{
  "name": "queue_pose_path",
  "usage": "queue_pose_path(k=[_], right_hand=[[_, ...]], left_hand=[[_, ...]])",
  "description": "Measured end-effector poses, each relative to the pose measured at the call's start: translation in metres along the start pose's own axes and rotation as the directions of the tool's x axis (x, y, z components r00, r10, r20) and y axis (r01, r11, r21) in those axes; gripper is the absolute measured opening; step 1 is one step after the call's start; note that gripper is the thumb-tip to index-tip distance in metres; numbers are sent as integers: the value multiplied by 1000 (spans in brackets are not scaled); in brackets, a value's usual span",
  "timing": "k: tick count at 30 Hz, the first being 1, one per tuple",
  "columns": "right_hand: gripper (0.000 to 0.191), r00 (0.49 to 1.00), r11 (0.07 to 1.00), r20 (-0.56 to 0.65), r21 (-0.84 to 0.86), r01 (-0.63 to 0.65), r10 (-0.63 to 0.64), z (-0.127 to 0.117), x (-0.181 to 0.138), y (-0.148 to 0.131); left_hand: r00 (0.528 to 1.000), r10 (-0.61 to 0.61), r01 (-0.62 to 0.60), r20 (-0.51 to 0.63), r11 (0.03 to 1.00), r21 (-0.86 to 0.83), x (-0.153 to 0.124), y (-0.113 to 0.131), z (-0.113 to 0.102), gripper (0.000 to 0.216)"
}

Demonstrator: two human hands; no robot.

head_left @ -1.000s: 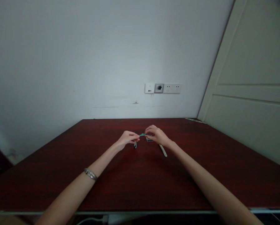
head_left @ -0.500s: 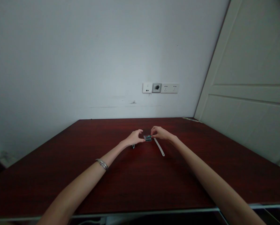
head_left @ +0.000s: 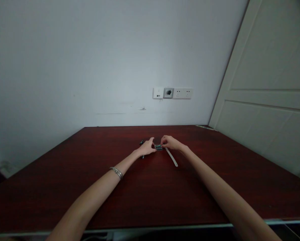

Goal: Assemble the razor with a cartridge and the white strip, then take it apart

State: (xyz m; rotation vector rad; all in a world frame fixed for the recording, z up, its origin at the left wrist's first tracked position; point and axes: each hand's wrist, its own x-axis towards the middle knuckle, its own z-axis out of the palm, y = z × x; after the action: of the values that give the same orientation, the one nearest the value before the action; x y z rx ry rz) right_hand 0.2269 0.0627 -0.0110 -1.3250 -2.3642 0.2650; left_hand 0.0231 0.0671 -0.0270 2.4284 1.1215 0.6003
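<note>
Between my hands, on the dark red table, lies a small clear case (head_left: 159, 149) with a teal strip (head_left: 158, 146) at it. My left hand (head_left: 147, 146) grips the case's left side, thumb on the near corner and fingers on the far one. From the right, my right hand (head_left: 169, 142) pinches the end of the teal strip; its fingertips partly cover it. A narrow whitish strip (head_left: 171, 157) with a hole at its near end lies just below my right hand. Behind my left hand is a small black object (head_left: 141, 142), and another small thing (head_left: 143, 156) peeks out below the wrist.
The table (head_left: 129, 197) reaches to a pale wall with sockets (head_left: 182, 93) on it. On the right stands a light panelled door (head_left: 267, 93). A thin flat strip (head_left: 206, 128) lies at the table's far right corner.
My left hand has moved slightly right and closed onto the case's left side, uncovering the black object behind it. My right hand has barely moved, and the teal strip now sits further over the case.
</note>
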Motion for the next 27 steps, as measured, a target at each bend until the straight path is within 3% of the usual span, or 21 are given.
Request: queue_pose_path(k=[17, 27], right_hand=[[12, 999, 999, 27, -41, -22, 23, -5, -2, -13], [12, 996, 998, -69, -11, -57, 56, -13, -5, -7]], left_hand=[[1000, -3, 4, 10, 1000, -27, -1, 5, -4, 82], [1000, 6, -6, 7, 1000, -29, 0, 4, -4, 80]])
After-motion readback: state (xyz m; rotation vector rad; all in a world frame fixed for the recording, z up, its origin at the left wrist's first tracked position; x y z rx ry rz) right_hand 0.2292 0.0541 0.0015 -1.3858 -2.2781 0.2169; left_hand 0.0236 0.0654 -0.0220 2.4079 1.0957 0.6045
